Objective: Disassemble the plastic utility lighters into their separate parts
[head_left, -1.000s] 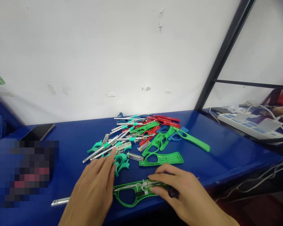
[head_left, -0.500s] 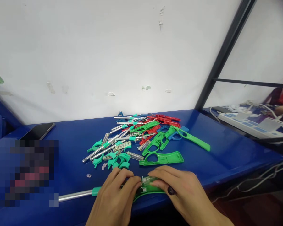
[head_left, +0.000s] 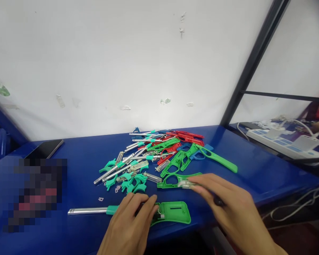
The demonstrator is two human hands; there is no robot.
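My left hand (head_left: 131,219) is closed over a green lighter shell half (head_left: 177,212) near the table's front edge. From its left side sticks out a silver tube (head_left: 89,211) with a teal collar (head_left: 112,210). A white part shows beside my fingertips inside the shell; the rest is under my hand. My right hand (head_left: 223,202), raised to the right of the shell, pinches a small clear fuel tank (head_left: 185,184). The dark round end (head_left: 218,201) of some tool also shows in that hand. Just behind the tank lies another green shell half (head_left: 171,181).
Behind my hands is a pile of silver tubes (head_left: 114,171), teal triggers (head_left: 133,183), clear tanks (head_left: 152,177) and red shells (head_left: 188,136). A phone (head_left: 46,150) and a blurred-out patch are at left; a power strip (head_left: 275,141) stands right, beyond a dark frame post (head_left: 251,67).
My right hand has lifted away from the green shell, up and to the right, with the clear tank. The shell's handle end is now uncovered. My left hand stays on the shell.
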